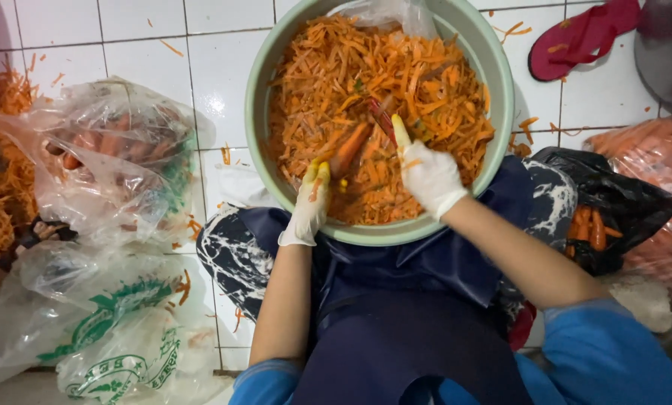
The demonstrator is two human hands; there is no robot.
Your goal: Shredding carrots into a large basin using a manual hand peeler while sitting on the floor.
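Observation:
A pale green basin (265,71) full of orange carrot peelings sits on the tiled floor between my knees. My left hand (308,202), in a white glove stained yellow, grips a carrot (349,148) held slanted over the basin. My right hand (427,174), also gloved, holds a red-handled peeler (382,118) against the carrot's upper end, index finger stretched along it.
A clear plastic bag of carrots (107,154) lies at left, with more printed bags (118,337) below it. A black bag with carrots (598,217) lies at right, a red sandal (583,37) at top right. Peelings litter the white tiles (208,67).

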